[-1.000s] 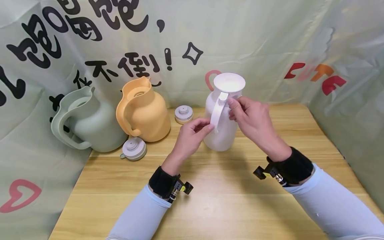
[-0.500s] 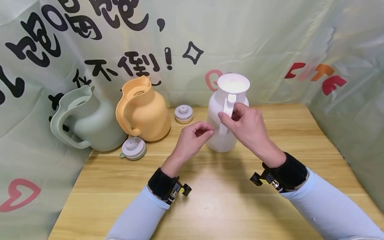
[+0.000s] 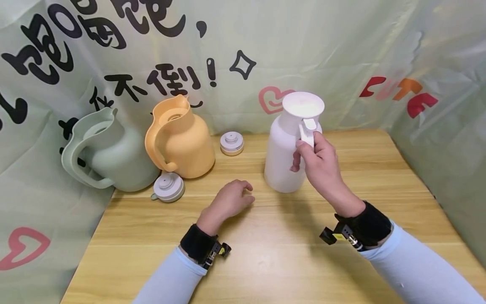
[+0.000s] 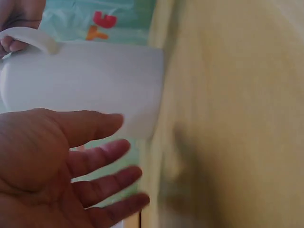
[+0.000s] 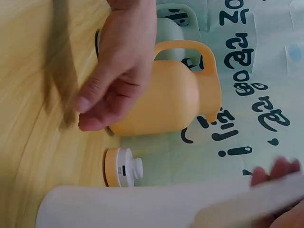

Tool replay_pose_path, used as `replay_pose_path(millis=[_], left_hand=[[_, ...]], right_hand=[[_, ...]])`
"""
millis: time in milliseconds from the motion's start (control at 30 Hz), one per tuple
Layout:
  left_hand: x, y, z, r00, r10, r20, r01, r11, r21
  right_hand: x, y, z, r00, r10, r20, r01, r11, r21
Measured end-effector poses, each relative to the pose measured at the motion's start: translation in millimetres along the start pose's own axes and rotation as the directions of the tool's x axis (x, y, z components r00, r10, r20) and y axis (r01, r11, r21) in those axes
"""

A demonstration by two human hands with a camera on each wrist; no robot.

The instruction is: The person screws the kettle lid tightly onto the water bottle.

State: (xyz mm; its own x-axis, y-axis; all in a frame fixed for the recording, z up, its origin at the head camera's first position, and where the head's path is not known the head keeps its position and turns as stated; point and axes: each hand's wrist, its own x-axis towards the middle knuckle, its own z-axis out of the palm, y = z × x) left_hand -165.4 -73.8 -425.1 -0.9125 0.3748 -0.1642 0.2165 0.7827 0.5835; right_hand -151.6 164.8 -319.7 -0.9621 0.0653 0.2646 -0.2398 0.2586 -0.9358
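A white jug [image 3: 282, 162] with a wide flared mouth stands upright on the wooden table. Its handle [image 3: 306, 133] faces the person, and my right hand [image 3: 322, 166] grips it, fingers curled around. Left of the jug, low over the table, is my left hand [image 3: 229, 200], holding nothing. In the left wrist view the fingers of that left hand [image 4: 52, 166] are spread, with the jug [image 4: 95, 80] just beyond. The right wrist view has the white jug [image 5: 118, 204] along its bottom edge and the left hand [image 5: 114, 85] in front of the orange jug.
An orange jug [image 3: 190, 147] and a grey-green jug [image 3: 129, 156] stand at the left back. One grey lid [image 3: 168, 188] lies before them; another lid with an orange base [image 3: 232, 143] sits beside the orange jug. A printed cloth [image 3: 326, 50] hangs behind the table [image 3: 265, 261].
My left hand has let go of the jug's handle and drawn back toward the lower left. My right hand has shifted its grip on the handle, and the white jug has moved slightly right.
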Motion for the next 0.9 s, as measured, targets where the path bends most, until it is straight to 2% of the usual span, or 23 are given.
replay_pose_path(millis=[100,200,300,500,900], left_hand=[[-3.2,-1.8,8.8,0.999,-0.005,0.042,0.002,0.998,0.069],[-6.2,-1.5,16.5,0.997,-0.019,0.081,0.009,0.993,0.118],[-9.3,0.2,22.5,0.993,-0.032,0.114,0.015,0.989,0.147],[-13.9,3.1,28.5,0.986,-0.025,0.166,-0.011,0.978,0.209],[-14.1,0.9,29.0,0.987,-0.018,0.159,-0.016,0.977,0.212]], right_hand=[[2.1,4.7,0.0,1.0,0.002,-0.027,0.001,0.993,0.118],[4.1,8.3,-0.9,0.997,0.007,-0.072,0.006,0.983,0.184],[4.9,10.5,-3.3,0.994,0.001,-0.108,0.019,0.984,0.178],[3.5,13.7,-9.7,0.987,-0.03,-0.156,0.052,0.988,0.143],[8.2,22.0,-26.3,0.968,0.009,-0.252,0.023,0.992,0.124]])
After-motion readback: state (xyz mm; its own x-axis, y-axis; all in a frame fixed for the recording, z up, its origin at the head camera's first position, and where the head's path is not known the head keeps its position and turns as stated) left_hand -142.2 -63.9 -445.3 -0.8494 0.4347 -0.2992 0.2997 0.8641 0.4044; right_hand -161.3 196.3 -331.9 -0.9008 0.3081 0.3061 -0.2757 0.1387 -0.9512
